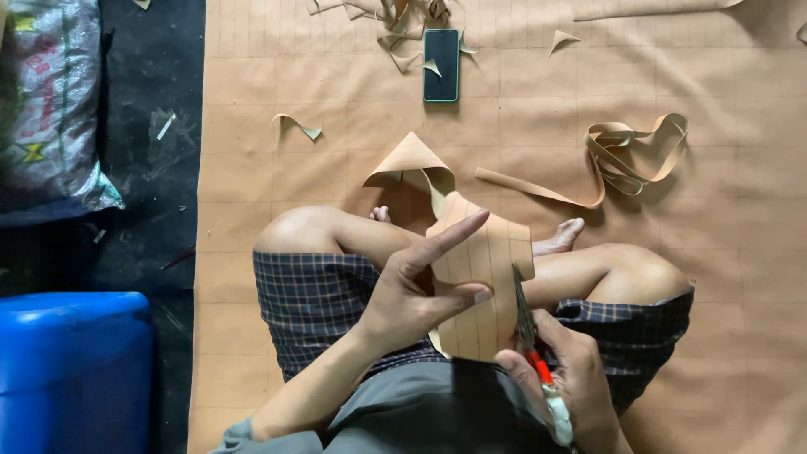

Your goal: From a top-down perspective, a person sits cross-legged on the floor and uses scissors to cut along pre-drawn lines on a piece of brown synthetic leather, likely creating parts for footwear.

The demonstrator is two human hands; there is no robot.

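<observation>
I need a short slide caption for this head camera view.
Seated cross-legged, left hand holds a tan lined piece while right hand cuts it with scissors.

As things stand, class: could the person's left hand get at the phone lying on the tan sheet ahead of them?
Probably not at once. The left hand is busy pinching the tan piece being cut by the scissors in the right hand. The phone lies beyond the crossed legs, though nothing blocks the path.
</observation>
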